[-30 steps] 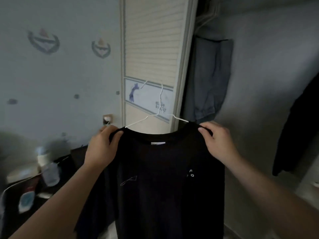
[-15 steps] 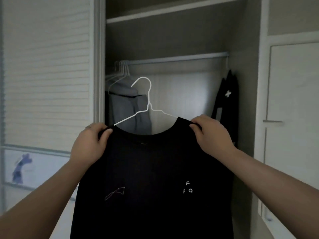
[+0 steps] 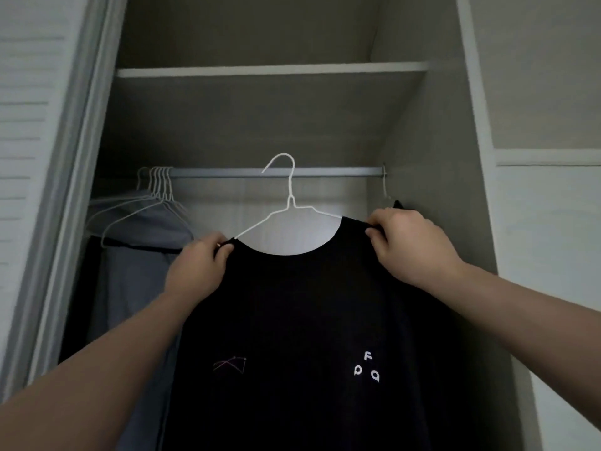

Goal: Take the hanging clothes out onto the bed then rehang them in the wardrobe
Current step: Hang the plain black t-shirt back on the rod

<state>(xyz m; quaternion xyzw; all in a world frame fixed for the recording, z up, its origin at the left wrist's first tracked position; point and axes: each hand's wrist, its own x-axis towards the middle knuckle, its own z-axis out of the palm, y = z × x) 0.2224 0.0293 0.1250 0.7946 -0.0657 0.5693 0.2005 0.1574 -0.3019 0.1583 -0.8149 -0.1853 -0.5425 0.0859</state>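
Black shirt [image 3: 309, 320] on wire hanger [image 3: 290, 203], held up inside the wardrobe opening. Left hand [image 3: 198, 268] and right hand [image 3: 409, 245] each pinch a shoulder. Raised since half a second ago: the hook now crosses the rod [image 3: 325, 172], though whether it has caught is unclear. Rehanging looks imminent.
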